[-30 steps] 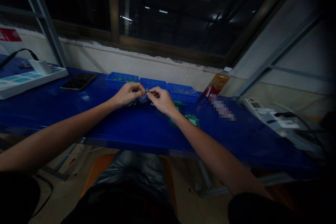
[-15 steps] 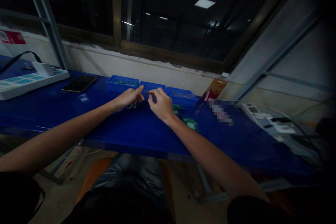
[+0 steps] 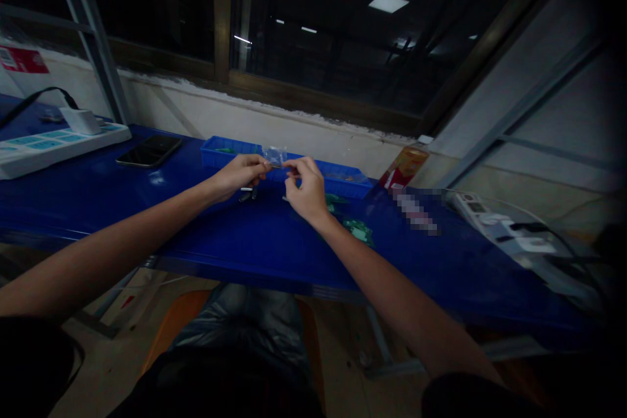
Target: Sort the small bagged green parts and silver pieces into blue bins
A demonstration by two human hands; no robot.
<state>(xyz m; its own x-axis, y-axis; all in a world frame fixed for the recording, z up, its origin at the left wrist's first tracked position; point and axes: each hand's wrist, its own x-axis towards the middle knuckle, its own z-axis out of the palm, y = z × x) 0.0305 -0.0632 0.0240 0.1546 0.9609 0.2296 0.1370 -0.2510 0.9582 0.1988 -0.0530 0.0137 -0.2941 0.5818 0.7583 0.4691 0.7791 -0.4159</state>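
Observation:
My left hand (image 3: 239, 174) and my right hand (image 3: 304, 188) are raised a little above the blue table (image 3: 245, 235), fingertips close together. Between them they pinch a small clear plastic bag (image 3: 274, 156), which stands up above the fingers in front of the blue trays (image 3: 230, 151). Both hands are closed in a pinch on the bag. A few small dark parts (image 3: 247, 195) lie on the table just under my left hand. What is inside the bag I cannot make out.
A black phone (image 3: 148, 151) lies at the left, beside a white power strip (image 3: 49, 144) with a plug. Green pieces (image 3: 357, 230) lie right of my right wrist. An orange bottle (image 3: 405, 166) and a second power strip (image 3: 509, 228) with cables are at the right.
Both hands have risen from the table surface and now hold the clear bag up in front of the trays; earlier they worked low on the table with the bag near the surface.

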